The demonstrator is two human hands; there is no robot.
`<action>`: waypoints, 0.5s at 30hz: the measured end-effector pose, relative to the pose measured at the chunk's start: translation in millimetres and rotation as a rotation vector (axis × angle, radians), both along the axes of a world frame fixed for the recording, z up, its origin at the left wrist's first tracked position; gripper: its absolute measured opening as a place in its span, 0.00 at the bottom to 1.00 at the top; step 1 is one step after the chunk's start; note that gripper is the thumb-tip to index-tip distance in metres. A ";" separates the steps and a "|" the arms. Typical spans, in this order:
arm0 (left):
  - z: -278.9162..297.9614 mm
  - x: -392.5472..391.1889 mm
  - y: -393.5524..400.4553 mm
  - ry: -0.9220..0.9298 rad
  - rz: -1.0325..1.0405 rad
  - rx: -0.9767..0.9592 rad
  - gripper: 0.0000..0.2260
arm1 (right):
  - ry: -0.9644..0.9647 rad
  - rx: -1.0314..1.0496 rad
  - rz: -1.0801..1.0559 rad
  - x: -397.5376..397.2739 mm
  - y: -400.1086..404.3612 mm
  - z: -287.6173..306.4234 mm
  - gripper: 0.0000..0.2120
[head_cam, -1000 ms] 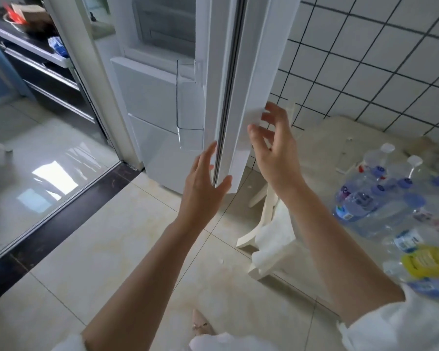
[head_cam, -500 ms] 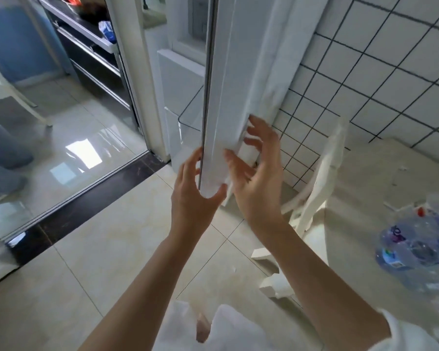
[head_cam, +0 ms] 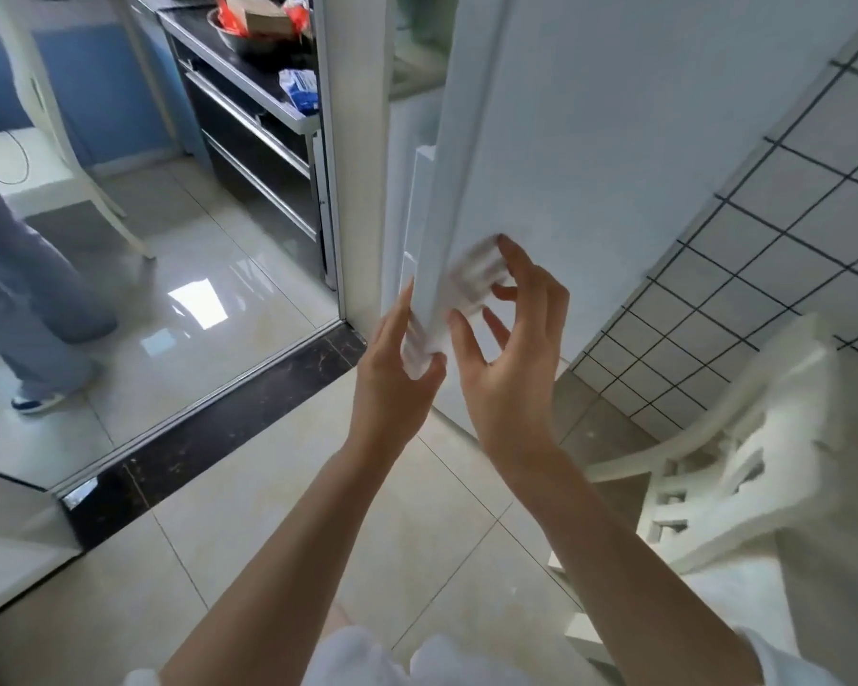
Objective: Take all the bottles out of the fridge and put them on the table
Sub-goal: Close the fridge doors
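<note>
The fridge door [head_cam: 541, 165] has swung nearly closed — left hand [head_cam: 392, 383] grasping its lower edge, right hand [head_cam: 506, 358] loosely curled, empty — suggesting the bottles are out.

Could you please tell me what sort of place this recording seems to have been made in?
Most likely a home kitchen or a small room beside one. A white fridge door stands in front of a tiled wall, and through the doorway a counter holds a metal bowl. A white plastic chair stands at the right.
</note>
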State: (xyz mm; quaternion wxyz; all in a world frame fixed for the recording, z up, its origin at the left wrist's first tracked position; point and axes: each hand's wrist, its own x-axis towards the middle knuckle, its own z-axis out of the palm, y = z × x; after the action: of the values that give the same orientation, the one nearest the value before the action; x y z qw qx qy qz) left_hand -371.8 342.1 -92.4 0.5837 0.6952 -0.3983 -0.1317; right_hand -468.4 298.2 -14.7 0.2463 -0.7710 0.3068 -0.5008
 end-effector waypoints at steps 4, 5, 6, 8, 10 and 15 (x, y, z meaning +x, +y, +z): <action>1.0 51.1 -20.7 0.101 -0.052 -0.014 0.31 | 0.133 -0.129 -0.029 44.5 -17.1 -3.7 0.31; 1.0 63.3 -27.3 0.120 -0.057 -0.017 0.31 | 0.179 -0.170 -0.034 53.5 -23.1 -5.1 0.31; 0.6 74.0 -33.0 0.128 -0.059 -0.016 0.30 | 0.231 -0.205 -0.039 61.0 -28.8 -6.5 0.30; -1.5 97.6 -47.2 0.126 -0.068 -0.017 0.29 | 0.336 -0.275 -0.051 78.2 -44.0 -10.8 0.28; -2.8 116.7 -60.3 0.124 -0.072 -0.025 0.29 | 0.411 -0.350 -0.046 91.5 -62.7 -17.8 0.26; -0.5 170.3 -107.1 0.192 -0.101 -0.093 0.26 | 0.580 -0.503 -0.039 134.5 -126.2 -31.5 0.25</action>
State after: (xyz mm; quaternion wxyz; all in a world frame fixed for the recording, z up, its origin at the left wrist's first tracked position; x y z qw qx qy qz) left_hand -201.5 235.0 -92.9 0.6432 0.6309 -0.3808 -0.2082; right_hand -333.9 172.1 -46.2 -0.0571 -0.9110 0.2458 -0.3261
